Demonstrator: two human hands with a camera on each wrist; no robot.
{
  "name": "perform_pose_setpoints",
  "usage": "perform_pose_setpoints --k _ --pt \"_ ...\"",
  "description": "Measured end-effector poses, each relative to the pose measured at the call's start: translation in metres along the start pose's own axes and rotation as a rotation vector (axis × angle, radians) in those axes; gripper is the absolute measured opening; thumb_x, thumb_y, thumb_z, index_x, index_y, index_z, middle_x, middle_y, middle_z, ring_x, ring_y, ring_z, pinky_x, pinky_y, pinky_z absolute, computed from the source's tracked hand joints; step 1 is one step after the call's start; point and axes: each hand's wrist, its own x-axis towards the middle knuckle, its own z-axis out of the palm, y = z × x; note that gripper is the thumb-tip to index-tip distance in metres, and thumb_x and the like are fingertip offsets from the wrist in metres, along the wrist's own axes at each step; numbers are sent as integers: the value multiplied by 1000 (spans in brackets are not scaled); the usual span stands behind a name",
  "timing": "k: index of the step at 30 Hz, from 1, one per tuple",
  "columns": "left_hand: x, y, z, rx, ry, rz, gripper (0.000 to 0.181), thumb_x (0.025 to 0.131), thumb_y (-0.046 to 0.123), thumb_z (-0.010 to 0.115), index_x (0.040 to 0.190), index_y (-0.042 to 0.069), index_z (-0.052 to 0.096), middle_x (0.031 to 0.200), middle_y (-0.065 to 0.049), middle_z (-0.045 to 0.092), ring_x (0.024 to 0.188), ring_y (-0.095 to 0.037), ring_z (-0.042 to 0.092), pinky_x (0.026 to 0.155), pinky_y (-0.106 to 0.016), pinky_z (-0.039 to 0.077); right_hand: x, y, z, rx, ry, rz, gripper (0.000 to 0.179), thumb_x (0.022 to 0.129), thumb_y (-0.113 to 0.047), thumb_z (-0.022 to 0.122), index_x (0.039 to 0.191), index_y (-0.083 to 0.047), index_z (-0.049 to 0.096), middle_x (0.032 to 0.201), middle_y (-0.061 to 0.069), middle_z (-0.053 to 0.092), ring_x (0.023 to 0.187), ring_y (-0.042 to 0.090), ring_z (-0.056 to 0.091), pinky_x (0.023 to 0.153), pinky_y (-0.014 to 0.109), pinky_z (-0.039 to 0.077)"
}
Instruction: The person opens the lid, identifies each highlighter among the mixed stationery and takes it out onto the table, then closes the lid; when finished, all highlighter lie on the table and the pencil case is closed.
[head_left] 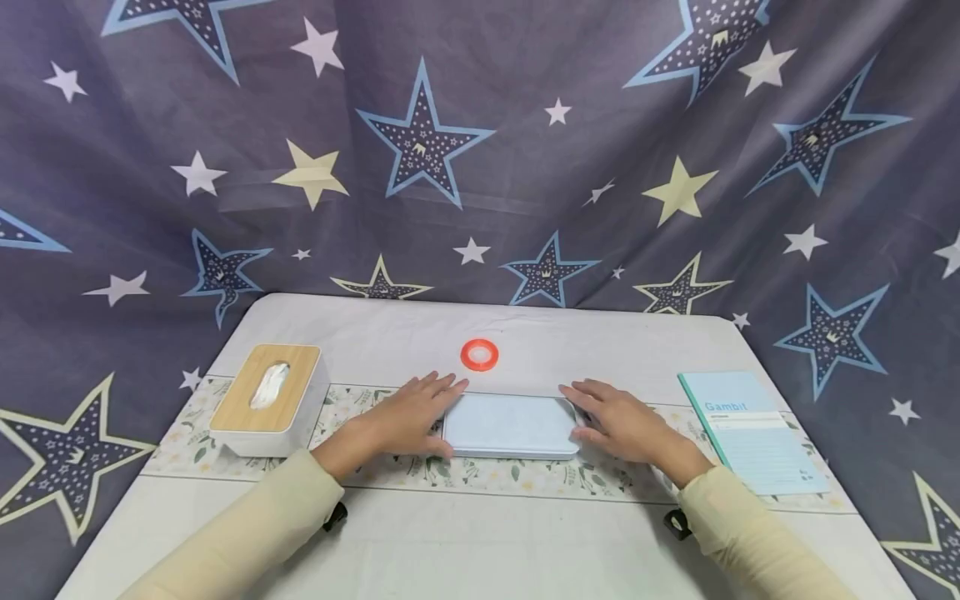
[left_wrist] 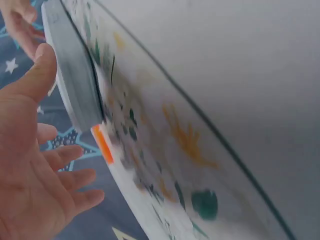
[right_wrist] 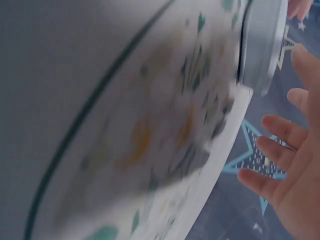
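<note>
A flat, pale blue-white rectangular case (head_left: pixel 513 425) with rounded corners lies on the table's floral band, between the two hands. At its left end is my left hand (head_left: pixel 417 414), thumb and fingers spread. Facing it across the case, my right hand (head_left: pixel 621 422) has its fingers extended by the right end. In the left wrist view the left thumb (left_wrist: pixel 44 70) is close to the case's side (left_wrist: pixel 70 65); whether it touches cannot be told. The right wrist view has the right fingers (right_wrist: pixel 282 130) apart and relaxed, near the case's end (right_wrist: pixel 262 45). Neither hand grips anything.
Behind the case lies a red tape roll (head_left: pixel 479 355). A tissue box (head_left: pixel 288 367) with a wooden lid stands at the left. On the right is a light blue notebook (head_left: pixel 757 433) marked "Gambit". A star-patterned curtain (head_left: pixel 480 167) hangs behind the white table (head_left: pixel 480 542).
</note>
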Motion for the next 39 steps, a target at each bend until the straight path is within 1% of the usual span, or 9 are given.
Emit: perform_pose_setpoints --k 3,6,11,14,17,21,28,33,39 --pt "4 4 4 -7 -25 4 108 82 59 77 164 13 23 167 -20 28 153 -47 24 123 -63 24 6 -9 1 -13 -4 -45 66 97 -47 66 154 -19 48 146 16 57 135 37 55 105 57 50" --pt "7 8 7 19 -38 11 105 83 58 77 163 13 26 166 -20 30 152 -46 28 123 -61 27 11 -16 2 -52 -33 -81 65 96 -51 66 150 -19 53 143 16 60 131 35 58 102 54 52" --pt "9 11 12 97 -1 35 101 85 57 77 161 9 31 158 -22 41 145 -40 43 119 -55 37 13 -19 2 -131 -90 -101 79 86 -60 73 151 -19 53 143 18 58 124 34 62 97 51 55" --pt "9 12 14 103 6 42 99 86 55 78 160 8 33 153 -23 46 138 -39 50 115 -51 42 12 -19 2 -138 -122 -103 84 84 -62 75 152 -20 51 144 18 58 119 35 65 96 50 56" --pt "10 12 16 100 7 39 97 86 53 78 160 9 33 151 -22 47 134 -38 54 112 -49 46 11 -18 2 -136 -126 -110 83 84 -61 75 152 -20 51 143 18 58 115 35 66 96 49 56" --pt "11 11 16 104 15 34 96 87 51 78 160 9 33 150 -23 47 131 -37 56 110 -47 47 13 -15 2 -144 -108 -122 82 84 -60 76 151 -20 53 142 18 60 114 36 67 97 48 56" --pt "11 14 13 37 -15 -2 95 88 48 77 161 10 29 153 -24 42 134 -36 54 109 -45 49 15 -14 0 -136 -108 -128 81 83 -60 77 150 -20 54 142 18 60 121 36 64 100 48 55" --pt "12 15 14 26 -8 -4 95 88 46 77 161 9 29 153 -25 41 133 -36 55 108 -45 50 14 -14 1 -120 -93 -131 80 84 -58 78 149 -19 55 143 18 60 126 36 61 102 47 54" --pt "11 15 14 23 1 8 94 87 44 78 160 6 31 151 -26 43 131 -37 56 109 -46 49 14 -13 4 -118 -76 -140 78 83 -59 77 147 -19 57 143 17 61 126 35 62 102 47 55"
